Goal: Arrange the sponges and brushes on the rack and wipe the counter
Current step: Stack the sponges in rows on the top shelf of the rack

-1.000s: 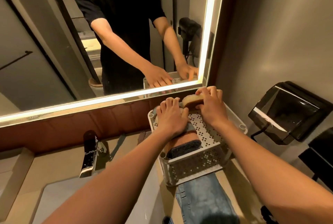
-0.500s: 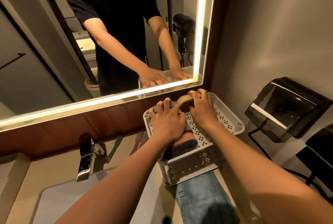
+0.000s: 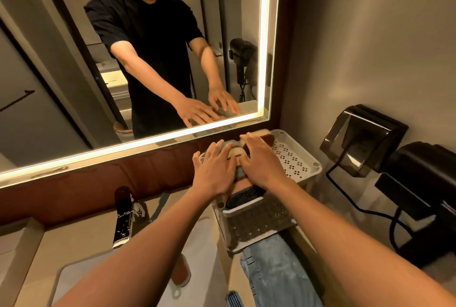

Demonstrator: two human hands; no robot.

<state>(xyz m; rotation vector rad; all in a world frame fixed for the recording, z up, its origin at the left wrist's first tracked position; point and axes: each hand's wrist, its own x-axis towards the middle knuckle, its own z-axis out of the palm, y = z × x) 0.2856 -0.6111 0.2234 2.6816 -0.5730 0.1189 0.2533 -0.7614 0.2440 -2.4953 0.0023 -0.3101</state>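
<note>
A white perforated rack [image 3: 298, 162] stands on the counter against the right wall. On its top shelf by the mirror lie tan sponges, one at the back [image 3: 265, 135] and one [image 3: 233, 152] between my hands. A blue-bristled brush [image 3: 243, 197] lies at the shelf's front edge, partly under my wrists. My left hand [image 3: 214, 171] rests flat on the shelf's left side with fingers spread. My right hand [image 3: 261, 161] lies over the sponges with fingers straight, pressing on them.
A blue cloth [image 3: 276, 272] lies on the counter in front of the rack. Another brush [image 3: 181, 276] sits at the sink's [image 3: 81, 277] edge, and blue bristles [image 3: 233, 299] show at the bottom. A faucet [image 3: 122, 218] stands left. Black wall units [image 3: 362, 139] with cords hang right.
My right hand has gone from curled over the back sponge to lying flatter across the sponges. My left hand's fingers have spread. The view has pulled back and up.
</note>
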